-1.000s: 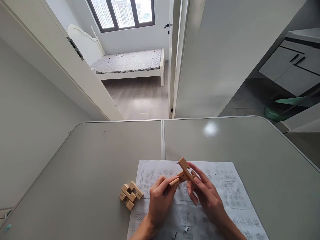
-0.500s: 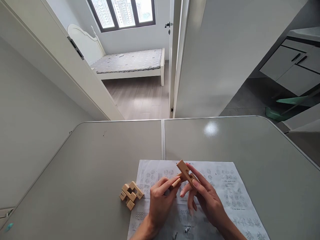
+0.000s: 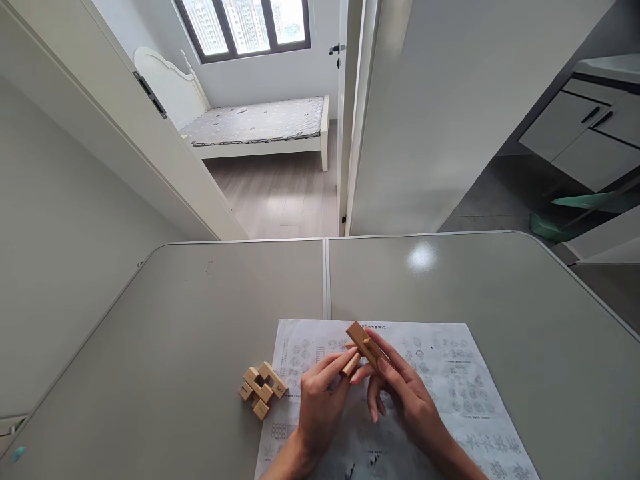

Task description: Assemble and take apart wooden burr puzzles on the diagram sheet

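Note:
Over the paper, my right hand (image 3: 407,390) grips a notched wooden block (image 3: 361,333), thumb on one side and fingers on the other, tilted up to the left. My left hand (image 3: 323,393) pinches a slimmer wooden piece (image 3: 351,365), which meets the notched block near its middle. A small wooden tip shows in the notch of the block. My fingers partly hide the joint between the pieces. Left of my hands, a small cluster of interlocked wooden puzzle pieces (image 3: 260,387) rests on the table by the paper's edge.
A large printed sheet (image 3: 480,400) with rows of puzzle diagrams lies under my hands. The grey table (image 3: 200,320) has a seam down its middle. Beyond its far edge are a doorway, a bed (image 3: 260,123) and a white wall (image 3: 430,120).
My right hand has shifted slightly left with the notched block, bringing it onto the piece in my left hand. A wooden tip now shows in its notch. The cluster has not moved.

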`<action>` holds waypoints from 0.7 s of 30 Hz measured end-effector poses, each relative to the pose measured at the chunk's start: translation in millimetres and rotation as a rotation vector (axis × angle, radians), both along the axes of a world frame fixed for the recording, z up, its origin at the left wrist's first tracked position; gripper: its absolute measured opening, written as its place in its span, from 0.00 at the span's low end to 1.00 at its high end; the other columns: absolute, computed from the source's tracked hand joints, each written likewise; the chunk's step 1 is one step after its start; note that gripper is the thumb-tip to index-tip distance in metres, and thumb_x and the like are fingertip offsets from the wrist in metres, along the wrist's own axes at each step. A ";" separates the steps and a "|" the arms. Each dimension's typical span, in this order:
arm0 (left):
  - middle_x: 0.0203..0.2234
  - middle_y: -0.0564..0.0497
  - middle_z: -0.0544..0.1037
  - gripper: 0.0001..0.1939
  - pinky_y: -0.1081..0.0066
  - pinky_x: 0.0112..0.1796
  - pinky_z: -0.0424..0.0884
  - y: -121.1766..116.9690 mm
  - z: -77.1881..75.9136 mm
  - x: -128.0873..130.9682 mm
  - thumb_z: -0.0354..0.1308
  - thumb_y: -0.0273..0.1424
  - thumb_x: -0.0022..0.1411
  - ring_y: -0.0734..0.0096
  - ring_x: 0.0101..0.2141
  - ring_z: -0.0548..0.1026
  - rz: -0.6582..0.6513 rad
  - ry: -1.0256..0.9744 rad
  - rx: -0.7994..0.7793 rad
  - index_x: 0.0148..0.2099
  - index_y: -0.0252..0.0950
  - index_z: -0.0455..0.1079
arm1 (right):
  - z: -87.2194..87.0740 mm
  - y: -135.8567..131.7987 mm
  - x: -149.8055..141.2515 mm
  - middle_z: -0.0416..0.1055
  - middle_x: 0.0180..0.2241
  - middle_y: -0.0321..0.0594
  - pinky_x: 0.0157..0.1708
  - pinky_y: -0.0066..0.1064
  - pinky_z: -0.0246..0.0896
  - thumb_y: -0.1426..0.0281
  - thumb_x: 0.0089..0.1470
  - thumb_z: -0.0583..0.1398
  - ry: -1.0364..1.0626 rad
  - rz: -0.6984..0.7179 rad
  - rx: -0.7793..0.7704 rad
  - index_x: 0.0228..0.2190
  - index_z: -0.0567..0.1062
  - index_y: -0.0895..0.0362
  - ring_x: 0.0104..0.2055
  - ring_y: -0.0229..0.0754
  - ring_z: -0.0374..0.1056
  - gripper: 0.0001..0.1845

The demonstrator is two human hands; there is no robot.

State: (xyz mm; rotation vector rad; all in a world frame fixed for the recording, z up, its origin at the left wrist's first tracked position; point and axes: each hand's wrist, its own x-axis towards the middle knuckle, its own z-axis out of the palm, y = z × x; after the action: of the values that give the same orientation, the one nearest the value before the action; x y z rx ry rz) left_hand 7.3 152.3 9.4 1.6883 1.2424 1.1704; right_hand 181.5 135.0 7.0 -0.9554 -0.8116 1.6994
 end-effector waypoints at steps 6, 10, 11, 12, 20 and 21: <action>0.50 0.46 0.85 0.19 0.67 0.51 0.80 -1.4 -1.1 0.6 0.60 0.27 0.73 0.62 0.47 0.85 -0.035 0.035 -0.041 0.62 0.43 0.77 | 1.6 3.6 -1.4 0.78 0.30 0.39 0.24 0.33 0.71 0.52 0.71 0.56 -0.035 0.013 -0.023 0.71 0.60 0.52 0.19 0.38 0.69 0.34; 0.53 0.44 0.84 0.18 0.65 0.52 0.80 -1.9 -1.8 0.3 0.57 0.29 0.74 0.61 0.50 0.84 -0.059 0.072 -0.049 0.63 0.41 0.75 | 3.1 4.1 0.1 0.75 0.23 0.34 0.15 0.27 0.66 0.49 0.70 0.57 -0.092 0.037 -0.053 0.72 0.57 0.55 0.14 0.35 0.63 0.39; 0.53 0.44 0.83 0.18 0.65 0.52 0.80 -2.0 -1.9 0.0 0.57 0.29 0.75 0.61 0.49 0.84 -0.063 0.079 -0.047 0.64 0.40 0.75 | 3.7 4.3 0.5 0.74 0.22 0.34 0.14 0.26 0.65 0.49 0.69 0.57 -0.110 0.042 -0.061 0.72 0.56 0.56 0.13 0.35 0.62 0.40; 0.53 0.44 0.83 0.19 0.65 0.52 0.80 -2.1 -1.9 -0.2 0.57 0.30 0.75 0.62 0.49 0.84 -0.068 0.086 -0.045 0.64 0.40 0.75 | 4.5 4.7 0.8 0.73 0.21 0.33 0.13 0.26 0.65 0.48 0.69 0.57 -0.127 0.042 -0.068 0.72 0.56 0.56 0.13 0.35 0.61 0.41; 0.47 0.44 0.86 0.17 0.65 0.50 0.80 -0.9 3.6 -1.2 0.56 0.34 0.75 0.61 0.45 0.85 -0.067 0.053 -0.062 0.61 0.38 0.77 | 7.7 6.8 2.7 0.72 0.20 0.32 0.12 0.25 0.64 0.46 0.67 0.57 -0.185 0.041 -0.084 0.73 0.56 0.55 0.12 0.35 0.61 0.43; 0.45 0.44 0.87 0.17 0.66 0.48 0.81 -0.9 4.2 -1.2 0.55 0.34 0.75 0.62 0.42 0.86 -0.065 0.039 -0.075 0.60 0.37 0.77 | 7.5 6.5 3.3 0.72 0.20 0.32 0.13 0.25 0.65 0.47 0.68 0.57 -0.190 0.051 -0.081 0.72 0.57 0.56 0.12 0.35 0.61 0.42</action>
State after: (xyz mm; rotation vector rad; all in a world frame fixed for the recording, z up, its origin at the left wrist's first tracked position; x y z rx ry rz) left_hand 6.1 151.4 13.6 1.6901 1.2305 1.0448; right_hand 184.8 141.4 14.5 -1.1743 -0.9028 1.7136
